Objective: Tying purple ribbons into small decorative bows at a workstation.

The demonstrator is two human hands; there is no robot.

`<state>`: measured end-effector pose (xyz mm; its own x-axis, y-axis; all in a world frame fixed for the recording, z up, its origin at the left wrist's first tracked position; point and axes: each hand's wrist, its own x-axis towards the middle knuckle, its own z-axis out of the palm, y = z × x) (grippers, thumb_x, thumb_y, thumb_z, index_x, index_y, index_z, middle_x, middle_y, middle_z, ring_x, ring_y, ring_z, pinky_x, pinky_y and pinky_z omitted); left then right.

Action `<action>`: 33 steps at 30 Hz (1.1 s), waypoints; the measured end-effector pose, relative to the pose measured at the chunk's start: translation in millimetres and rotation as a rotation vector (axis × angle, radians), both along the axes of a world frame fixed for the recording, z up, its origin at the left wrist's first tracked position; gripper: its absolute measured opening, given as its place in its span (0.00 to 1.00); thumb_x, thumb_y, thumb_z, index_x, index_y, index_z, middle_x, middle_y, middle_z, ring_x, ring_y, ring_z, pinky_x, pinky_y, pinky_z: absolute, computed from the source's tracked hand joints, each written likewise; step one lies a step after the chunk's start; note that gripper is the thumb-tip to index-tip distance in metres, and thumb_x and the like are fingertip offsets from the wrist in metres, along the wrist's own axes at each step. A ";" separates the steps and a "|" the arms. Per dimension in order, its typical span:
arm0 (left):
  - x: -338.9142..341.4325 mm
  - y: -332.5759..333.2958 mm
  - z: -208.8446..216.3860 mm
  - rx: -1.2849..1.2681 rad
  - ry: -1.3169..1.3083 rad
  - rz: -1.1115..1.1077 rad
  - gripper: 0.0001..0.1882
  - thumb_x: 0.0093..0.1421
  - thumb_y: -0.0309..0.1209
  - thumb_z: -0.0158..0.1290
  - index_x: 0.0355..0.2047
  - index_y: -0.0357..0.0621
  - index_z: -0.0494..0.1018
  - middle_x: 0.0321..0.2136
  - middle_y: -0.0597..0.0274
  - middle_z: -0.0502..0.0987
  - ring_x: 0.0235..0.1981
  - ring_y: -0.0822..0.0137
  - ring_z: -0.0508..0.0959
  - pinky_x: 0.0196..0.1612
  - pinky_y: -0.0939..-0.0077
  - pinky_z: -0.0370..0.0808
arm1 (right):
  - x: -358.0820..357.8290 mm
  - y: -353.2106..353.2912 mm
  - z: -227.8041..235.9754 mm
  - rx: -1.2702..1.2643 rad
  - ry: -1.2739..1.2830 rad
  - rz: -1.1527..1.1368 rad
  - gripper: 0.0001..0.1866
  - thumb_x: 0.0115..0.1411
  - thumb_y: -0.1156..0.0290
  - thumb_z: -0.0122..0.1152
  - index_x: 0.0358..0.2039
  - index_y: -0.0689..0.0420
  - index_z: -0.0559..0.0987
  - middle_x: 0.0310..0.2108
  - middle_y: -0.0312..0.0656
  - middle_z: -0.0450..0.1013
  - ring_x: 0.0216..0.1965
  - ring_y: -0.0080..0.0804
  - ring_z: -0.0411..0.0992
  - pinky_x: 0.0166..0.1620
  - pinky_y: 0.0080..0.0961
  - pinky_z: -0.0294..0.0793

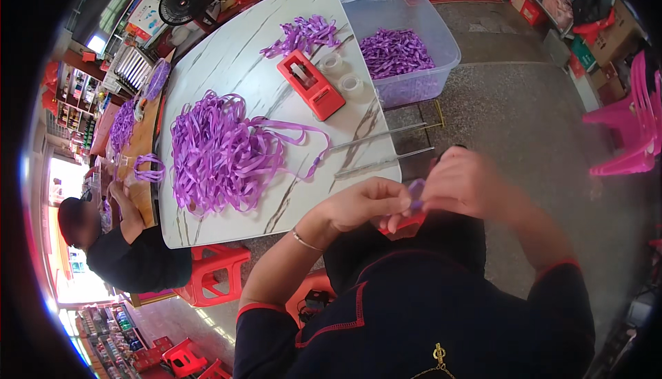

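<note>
My left hand (378, 202) pinches a short piece of purple ribbon (416, 190) just past the table's near right corner. Close against it on the right, my right hand (460, 180) has its fingers curled in on the same ribbon, slightly smeared by motion. Part of a red object (407, 227) shows below the hands; its kind is hidden. On the marble-patterned table (303, 203) lies a large tangled heap of purple ribbons (221, 151), one loop trailing right. Beyond it are a red tape dispenser (310, 85) and a smaller pile of purple ribbon pieces (303, 35).
Two clear tape rolls (351, 85) sit beside the dispenser. Thin metal rods (379, 136) jut over the table's right edge. A clear plastic bin (414, 89) holds many ribbon pieces. Another person (131, 248) works at a wooden table on the left. Pink chairs (631, 131) stand right.
</note>
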<state>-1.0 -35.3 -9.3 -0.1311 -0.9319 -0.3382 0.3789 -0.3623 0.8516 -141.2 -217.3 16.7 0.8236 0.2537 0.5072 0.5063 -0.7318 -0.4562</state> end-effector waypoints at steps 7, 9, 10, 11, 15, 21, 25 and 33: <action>5.9 -25.3 -19.4 -0.190 -0.607 0.027 0.10 0.59 0.31 0.51 0.35 0.36 0.73 0.27 0.64 0.77 0.30 0.76 0.75 0.33 0.82 0.70 | -16.5 -22.0 -7.7 0.401 0.620 -0.174 0.08 0.50 0.67 0.59 0.22 0.58 0.77 0.17 0.38 0.73 0.20 0.28 0.73 0.24 0.22 0.68; 18.3 -34.6 -29.3 -0.368 -0.951 0.451 0.10 0.58 0.28 0.52 0.36 0.34 0.73 0.28 0.63 0.77 0.31 0.73 0.75 0.37 0.79 0.71 | -15.9 -35.4 -24.0 0.494 0.677 -0.579 0.09 0.51 0.67 0.58 0.22 0.59 0.77 0.18 0.38 0.74 0.22 0.25 0.74 0.26 0.20 0.69; 24.3 -38.4 -31.5 -0.319 -0.988 0.522 0.09 0.58 0.28 0.51 0.35 0.33 0.73 0.29 0.61 0.77 0.32 0.73 0.75 0.37 0.80 0.71 | -14.8 -45.1 -37.5 0.418 0.632 -0.678 0.09 0.52 0.67 0.58 0.24 0.60 0.76 0.19 0.39 0.75 0.23 0.24 0.75 0.28 0.19 0.70; 28.6 -43.4 -34.2 -0.324 -0.987 0.521 0.09 0.58 0.28 0.51 0.35 0.33 0.73 0.29 0.61 0.77 0.32 0.73 0.75 0.37 0.80 0.71 | -10.5 -49.4 -51.3 0.416 0.629 -0.682 0.09 0.52 0.67 0.58 0.24 0.60 0.76 0.19 0.39 0.75 0.23 0.24 0.75 0.28 0.19 0.70; 46.8 -55.6 -62.6 -0.334 -1.087 0.672 0.09 0.57 0.29 0.52 0.34 0.35 0.74 0.26 0.62 0.76 0.28 0.76 0.74 0.33 0.81 0.70 | 17.3 -50.7 -94.1 0.584 0.407 -0.728 0.06 0.57 0.72 0.54 0.28 0.61 0.75 0.22 0.35 0.73 0.26 0.19 0.71 0.32 0.17 0.68; 49.2 -70.6 -61.2 -0.231 -1.118 0.629 0.09 0.56 0.30 0.53 0.35 0.38 0.75 0.21 0.67 0.74 0.22 0.80 0.68 0.25 0.82 0.65 | 44.8 -37.4 -133.7 0.877 0.285 -0.547 0.05 0.55 0.72 0.57 0.28 0.61 0.76 0.24 0.35 0.75 0.27 0.18 0.72 0.31 0.16 0.69; 52.9 -77.3 -63.7 -0.257 -1.229 0.602 0.10 0.54 0.33 0.54 0.35 0.43 0.77 0.21 0.65 0.73 0.20 0.75 0.69 0.25 0.80 0.66 | 47.9 -27.5 -146.9 1.044 0.302 -0.467 0.04 0.55 0.74 0.57 0.29 0.61 0.76 0.24 0.34 0.75 0.27 0.18 0.71 0.33 0.15 0.69; 50.6 -81.1 -64.8 -0.264 -1.376 0.596 0.08 0.51 0.35 0.56 0.29 0.47 0.79 0.21 0.65 0.73 0.18 0.71 0.70 0.25 0.75 0.66 | 47.4 -6.2 -154.0 1.052 0.303 -0.523 0.04 0.55 0.75 0.57 0.29 0.62 0.76 0.23 0.33 0.73 0.27 0.16 0.70 0.32 0.14 0.68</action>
